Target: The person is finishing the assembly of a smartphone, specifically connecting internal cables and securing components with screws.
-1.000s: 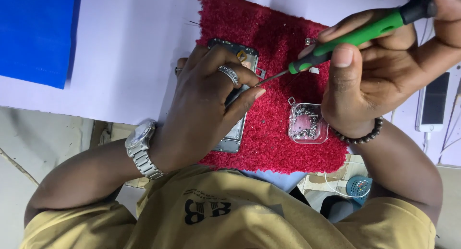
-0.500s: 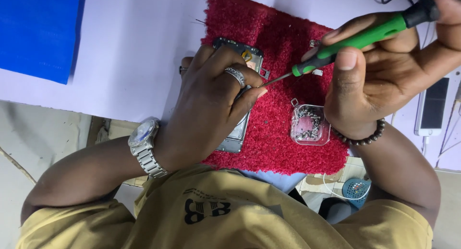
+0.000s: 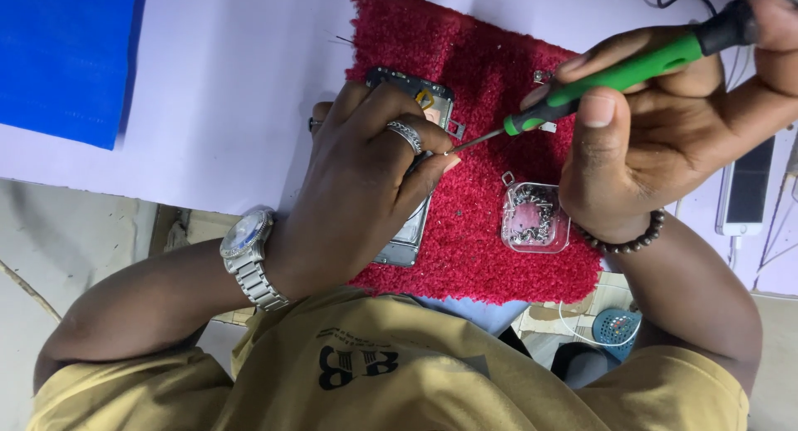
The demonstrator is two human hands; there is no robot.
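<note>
Screwdriver [image 3: 619,75] shifted rightward, phone [image 3: 413,161] under left grip [image 3: 374,177]

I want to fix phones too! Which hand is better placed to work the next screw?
Right, probably. The right hand grips the green screwdriver, its tip by the opened phone; the left hand holds that phone down, steadying it.

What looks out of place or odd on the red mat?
A few small metal parts lie loose on the red mat, outside the clear box of screws. The opened phone lies slightly askew under the left hand. Nothing spilled.
</note>
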